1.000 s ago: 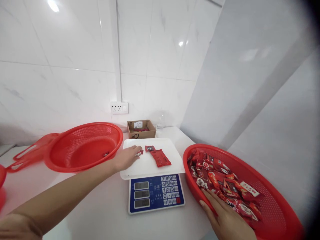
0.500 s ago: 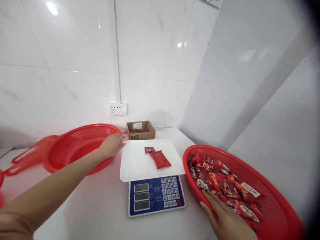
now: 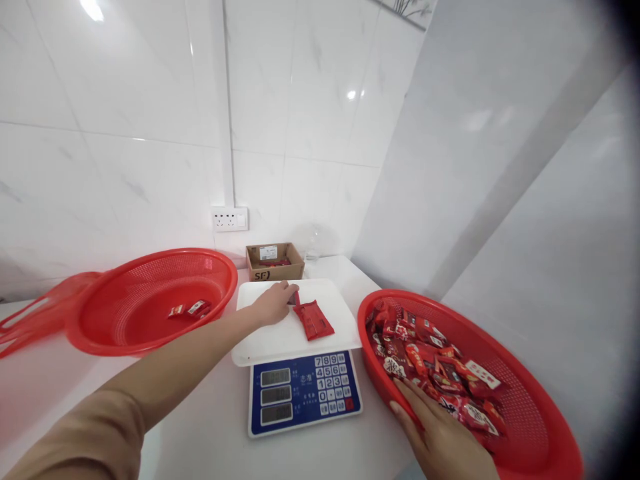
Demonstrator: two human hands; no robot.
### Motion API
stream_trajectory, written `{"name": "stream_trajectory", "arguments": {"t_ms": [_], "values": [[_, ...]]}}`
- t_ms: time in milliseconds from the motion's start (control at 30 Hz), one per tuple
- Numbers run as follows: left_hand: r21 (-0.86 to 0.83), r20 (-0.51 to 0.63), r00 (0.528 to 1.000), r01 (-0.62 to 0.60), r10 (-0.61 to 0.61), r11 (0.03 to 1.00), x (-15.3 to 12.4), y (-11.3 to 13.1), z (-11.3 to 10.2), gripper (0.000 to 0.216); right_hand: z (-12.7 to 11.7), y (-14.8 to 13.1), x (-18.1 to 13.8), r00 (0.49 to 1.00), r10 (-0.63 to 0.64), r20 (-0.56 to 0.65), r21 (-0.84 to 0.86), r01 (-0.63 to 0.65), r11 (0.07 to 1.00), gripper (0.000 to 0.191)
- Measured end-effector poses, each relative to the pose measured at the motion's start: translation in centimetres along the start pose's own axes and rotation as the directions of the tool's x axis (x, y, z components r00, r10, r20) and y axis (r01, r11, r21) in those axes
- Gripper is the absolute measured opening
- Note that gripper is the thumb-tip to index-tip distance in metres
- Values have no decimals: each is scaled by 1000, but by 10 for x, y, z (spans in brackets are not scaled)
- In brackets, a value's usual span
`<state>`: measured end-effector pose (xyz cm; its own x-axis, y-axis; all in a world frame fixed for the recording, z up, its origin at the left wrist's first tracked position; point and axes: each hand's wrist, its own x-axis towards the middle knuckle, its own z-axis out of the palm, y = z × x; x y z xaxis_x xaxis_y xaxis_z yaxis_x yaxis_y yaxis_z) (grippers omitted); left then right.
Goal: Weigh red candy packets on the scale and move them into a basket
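Reaching w/ left hand (image 3: 274,303) onto white scale tray (image 3: 270,343), laying fingers over small red packet (image 3: 295,298) at tray's far side. Hiding most of it under the fingertips, so cannot tell whether pinching or merely touching. Lying just beside that, poss. touching, larger red packet (image 3: 315,321), slanting toward tray's middle. Showing blue keypad panel (image 3: 305,392) below tray, displays too faint for reading. Resting right hand (image 3: 443,443) palm down, fingers spread and released, on heap of red packets (image 3: 430,367) at near rim of right red basket (image 3: 525,427). Cutting off wrist and basket's near-right part at pic's bottom edge. Sitting on table (image 3: 210,427) left of scale, left red basket (image 3: 100,333) w/ two small packets (image 3: 190,309) inside, print too small for making out. Trailing off left edge, blurred red mesh thing (image 3: 35,317), not identifiable. Standing behind tray by wall, cardboard box (image 3: 274,261), contents mostly hidden, wall socket (image 3: 229,219) above.
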<state>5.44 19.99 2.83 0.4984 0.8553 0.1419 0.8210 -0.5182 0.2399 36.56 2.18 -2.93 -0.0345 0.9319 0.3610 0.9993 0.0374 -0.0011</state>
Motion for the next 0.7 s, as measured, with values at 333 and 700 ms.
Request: {"name": "stream_trajectory", "arguments": {"t_ms": [333, 700], "values": [[-28, 237, 926, -296, 294, 955, 7, 43, -3, 59, 1, -2, -1, 999, 32, 1, 27, -32, 999, 43], [120, 184, 967, -202, 179, 972, -6, 38, -19, 34, 4, 0, -1, 999, 4, -34, 16, -3, 1000, 43]]}}
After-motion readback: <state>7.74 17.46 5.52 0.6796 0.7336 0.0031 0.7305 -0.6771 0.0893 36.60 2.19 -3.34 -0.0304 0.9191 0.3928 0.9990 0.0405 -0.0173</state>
